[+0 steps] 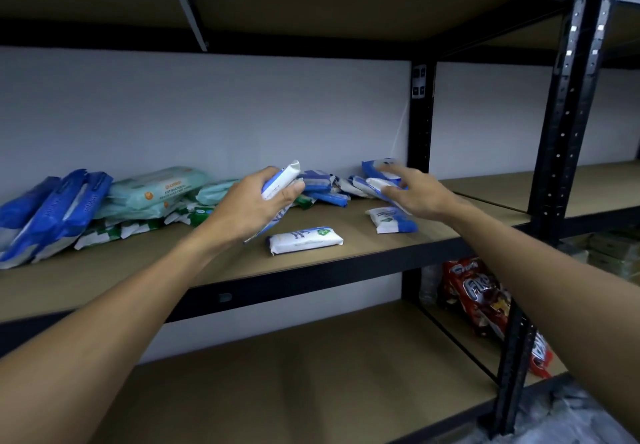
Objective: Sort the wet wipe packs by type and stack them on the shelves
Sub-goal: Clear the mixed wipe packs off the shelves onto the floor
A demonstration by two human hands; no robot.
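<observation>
My left hand grips a few small blue-and-white wipe packs above the middle shelf. My right hand reaches with spread fingers onto a heap of blue-and-white packs at the back right; whether it holds one I cannot tell. One white pack lies flat near the shelf front, another blue-and-white pack to its right. Large blue packs lean at the far left, pale green packs beside them, green-and-white small packs underneath.
A black upright post bounds the bay on the right. Red snack bags sit on the neighbouring lower shelf. The lower shelf board stretches below my arms. A white wall backs the shelves.
</observation>
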